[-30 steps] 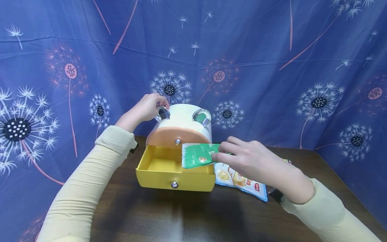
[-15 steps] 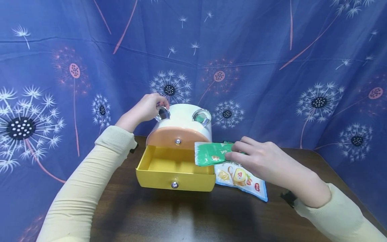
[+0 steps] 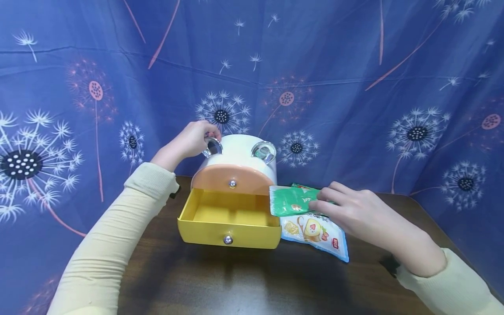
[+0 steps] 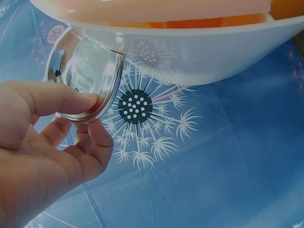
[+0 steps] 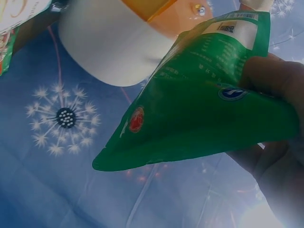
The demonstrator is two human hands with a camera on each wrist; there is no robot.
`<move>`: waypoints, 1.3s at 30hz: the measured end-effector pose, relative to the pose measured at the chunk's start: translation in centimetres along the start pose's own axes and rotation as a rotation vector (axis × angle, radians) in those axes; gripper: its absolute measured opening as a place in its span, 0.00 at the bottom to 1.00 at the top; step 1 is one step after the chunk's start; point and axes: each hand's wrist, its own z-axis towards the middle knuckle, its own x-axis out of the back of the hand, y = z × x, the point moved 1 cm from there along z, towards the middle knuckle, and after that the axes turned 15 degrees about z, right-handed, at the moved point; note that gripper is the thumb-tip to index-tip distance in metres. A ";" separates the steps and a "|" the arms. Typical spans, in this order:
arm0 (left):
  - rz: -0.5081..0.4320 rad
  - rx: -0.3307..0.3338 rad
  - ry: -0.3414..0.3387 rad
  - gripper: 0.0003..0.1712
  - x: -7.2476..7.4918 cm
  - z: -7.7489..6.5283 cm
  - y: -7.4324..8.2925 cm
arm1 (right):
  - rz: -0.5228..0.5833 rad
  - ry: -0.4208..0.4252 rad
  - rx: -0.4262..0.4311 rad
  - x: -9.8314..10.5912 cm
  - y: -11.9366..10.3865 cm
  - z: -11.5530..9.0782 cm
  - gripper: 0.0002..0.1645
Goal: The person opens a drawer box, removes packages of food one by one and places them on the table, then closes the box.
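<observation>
A white storage box (image 3: 240,148) with round silver ears stands on the table. Its yellow drawer (image 3: 228,235) is pulled out, and the orange drawer (image 3: 232,175) above it is in. My left hand (image 3: 197,138) is at the left silver ear (image 3: 213,148); the left wrist view has thumb and fingers pinching its rim (image 4: 88,111). My right hand (image 3: 352,214) grips a green snack packet (image 3: 289,202) at its right end, just right of the yellow drawer. In the right wrist view the packet (image 5: 190,109) shows its back, thumb on one face.
A white and blue snack bag (image 3: 315,234) lies on the brown table (image 3: 244,280) right of the drawer. Another green packet (image 3: 299,186) shows behind the held one. A blue dandelion-print curtain (image 3: 334,57) hangs around the table's back and sides.
My right hand has moved right with the green packet, from over the yellow drawer to beside it, above the white and blue bag. My left hand has stayed at the silver ear.
</observation>
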 end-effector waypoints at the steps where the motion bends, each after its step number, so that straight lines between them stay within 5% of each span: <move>1: -0.001 0.002 -0.002 0.26 0.0 0.0 0.0 | -0.002 -0.008 -0.006 0.0 0.0 -0.2 0.20; 5: -0.005 0.006 -0.006 0.26 0.1 -0.1 0.2 | -0.002 -0.018 -0.025 -0.2 0.3 -0.9 0.26; 9: -0.004 0.006 -0.004 0.26 0.2 -0.2 0.2 | -0.004 0.005 -0.024 -0.4 0.5 -1.7 0.12; 13: -0.003 0.005 -0.007 0.27 0.1 -0.1 0.1 | 0.000 0.045 -0.033 -0.7 0.7 -2.4 0.27; 39: -0.007 -0.002 0.001 0.25 -0.2 0.2 -0.1 | -0.068 0.121 -0.111 -1.7 2.2 -7.8 0.26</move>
